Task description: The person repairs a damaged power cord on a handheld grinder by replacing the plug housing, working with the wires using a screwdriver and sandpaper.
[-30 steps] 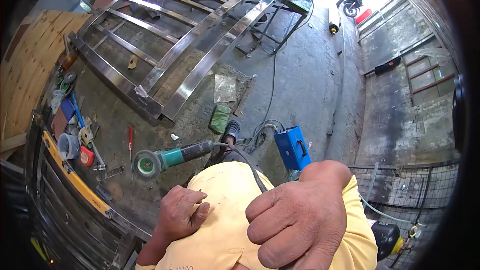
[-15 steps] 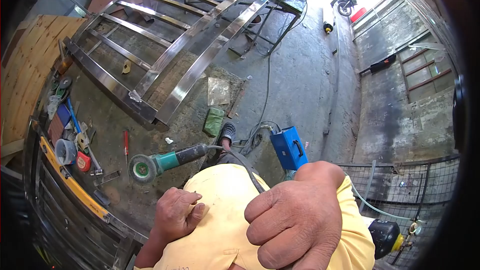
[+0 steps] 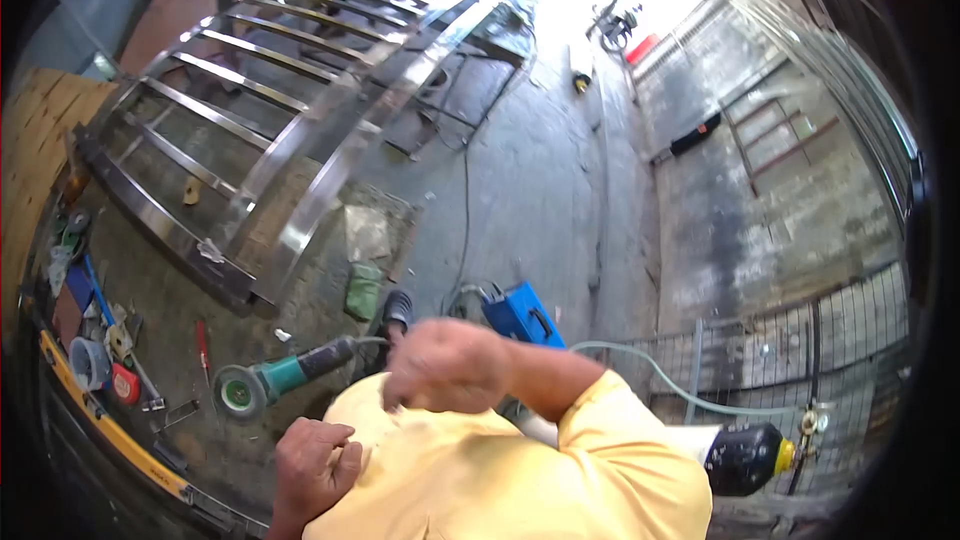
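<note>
My right hand (image 3: 445, 367) is closed in a fist in front of my chest, slightly blurred. Whatever its fingers may hold is hidden. Lower and to the left, my left hand (image 3: 316, 464) has its fingers curled in beside the yellow shirt (image 3: 480, 480), and I cannot see inside its grip. A green angle grinder (image 3: 285, 374) lies on the floor beyond my left hand, its disc facing up and its cord running toward my foot (image 3: 397, 308). The blue box-shaped machine (image 3: 524, 315) with a black handle stands just beyond my right forearm.
A long shiny metal frame with crossbars (image 3: 300, 155) stretches away at the left. A yellow spirit level (image 3: 115, 425), a red tape measure (image 3: 125, 384) and a red screwdriver (image 3: 203, 348) lie nearby. At right are a black gas cylinder (image 3: 745, 458), a pale hose (image 3: 650, 365) and wire mesh (image 3: 850, 340).
My right fist has moved away from the camera, forward and left over my chest. My left hand stays curled. The whole view has shifted, so the surroundings sit further left.
</note>
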`<state>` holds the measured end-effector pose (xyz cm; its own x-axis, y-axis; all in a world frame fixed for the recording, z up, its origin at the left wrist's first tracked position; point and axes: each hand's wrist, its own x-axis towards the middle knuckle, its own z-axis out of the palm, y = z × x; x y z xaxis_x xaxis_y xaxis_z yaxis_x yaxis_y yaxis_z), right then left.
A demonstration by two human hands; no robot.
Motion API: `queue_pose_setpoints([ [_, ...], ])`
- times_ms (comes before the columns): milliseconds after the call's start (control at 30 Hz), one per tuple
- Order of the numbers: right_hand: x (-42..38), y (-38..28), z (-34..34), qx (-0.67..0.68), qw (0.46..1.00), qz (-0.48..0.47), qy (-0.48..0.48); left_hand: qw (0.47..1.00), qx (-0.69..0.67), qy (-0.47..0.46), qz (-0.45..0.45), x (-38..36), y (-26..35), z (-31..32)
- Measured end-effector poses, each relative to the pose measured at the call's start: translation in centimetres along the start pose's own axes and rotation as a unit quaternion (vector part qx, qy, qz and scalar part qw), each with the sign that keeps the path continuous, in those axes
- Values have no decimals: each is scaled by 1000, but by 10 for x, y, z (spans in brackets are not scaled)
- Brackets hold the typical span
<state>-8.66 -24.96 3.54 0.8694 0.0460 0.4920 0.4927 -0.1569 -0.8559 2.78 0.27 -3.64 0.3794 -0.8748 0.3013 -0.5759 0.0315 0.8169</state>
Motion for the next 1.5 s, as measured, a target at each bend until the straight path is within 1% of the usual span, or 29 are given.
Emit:
queue_pose_setpoints([
  [67, 4, -7, -1, 2, 999, -26, -24, 1000, 28, 0, -6, 11, 8, -6],
  [100, 5, 1, 1, 5, 998, -51, 40, 1000, 15, -6, -13, 14, 12, -8],
  [133, 5, 3, 3, -29, 996, 0, 81, 1000, 5, -9, -19, 16, 14, -9],
  [167, 5, 5, 2, -91, 988, 61, 105, 1000, -2, -6, -24, 19, 16, -10],
  [200, 6, 7, 0, -157, 972, 120, 125, 1000, -3, 4, -6, 21, 13, -7],
  [233, 8, 12, 2, -159, 968, 144, 132, 1000, -21, -3, -8, 25, 12, -6],
  [300, 8, 25, 11, -165, 957, 195, 141, 999, -39, 9, -11, 33, 9, -4],
  [333, 10, 29, 16, -158, 956, 206, 135, 999, -44, 16, -13, 37, 9, -3],
  [400, 11, 33, 26, -147, 953, 232, 127, 991, -76, 104, -24, 45, 5, 8],
  [433, 11, 35, 30, -141, 952, 244, 121, 989, -86, 122, -20, 50, 4, 8],
  [533, 14, 35, 38, -128, 956, 235, 123, 983, -78, 168, 8, 60, -1, 5],
  [633, 12, 37, 40, -118, 962, 216, 115, 974, -97, 204, -13, 60, -1, 3],
  [667, 13, 33, 40, -93, 961, 239, 107, 972, -103, 212, -17, 60, 0, 2],
  [733, 19, 24, 40, -41, 954, 283, 91, 979, -36, 196, 47, 66, -4, -5],
  [800, 15, 29, 36, -70, 957, 275, 59, 977, 43, 178, 107, 67, -7, -13],
  [833, 14, 31, 35, -86, 958, 270, 43, 972, 87, 168, 138, 66, -8, -18],
  [867, 15, 32, 37, -51, 955, 291, 33, 964, 130, 157, 173, 66, -9, -23],
  [933, 19, 24, 38, -9, 944, 329, 36, 951, 198, 120, 205, 64, -5, -36],
  [967, 22, 20, 37, -24, 945, 325, 10, 939, 224, 103, 238, 67, -3, -40],
  [1000, 25, 17, 37, -44, 945, 323, -11, 937, 235, 94, 242, 68, -2, -41],
  [1100, 18, 28, 36, -80, 958, 274, -29, 930, 273, 45, 242, 63, -11, -39],
  [1167, 12, 37, 38, -119, 964, 234, -40, 938, 254, 35, 232, 61, -14, -36],
  [1267, 5, 46, 46, -156, 971, 182, -24, 988, 132, 9, 79, 36, -35, -22],
  [1333, -2, 56, 48, -197, 963, 174, -53, 997, 33, 27, -58, 31, -23, -7],
  [1367, -5, 61, 50, -195, 965, 169, -52, 991, -19, 37, -129, 30, -18, -2],
  [1400, -8, 65, 53, -193, 966, 165, -51, 964, -173, 27, -200, 30, -17, -2],
  [1433, -10, 67, 55, -189, 967, 163, -52, 907, -324, 16, -268, 29, -17, -1],
  [1467, -10, 67, 54, -196, 963, 175, -56, 822, -465, 6, -328, 27, -15, 0],
  [1500, -9, 65, 54, -202, 960, 187, -61, 751, -552, 54, -359, 25, -10, 5],
])
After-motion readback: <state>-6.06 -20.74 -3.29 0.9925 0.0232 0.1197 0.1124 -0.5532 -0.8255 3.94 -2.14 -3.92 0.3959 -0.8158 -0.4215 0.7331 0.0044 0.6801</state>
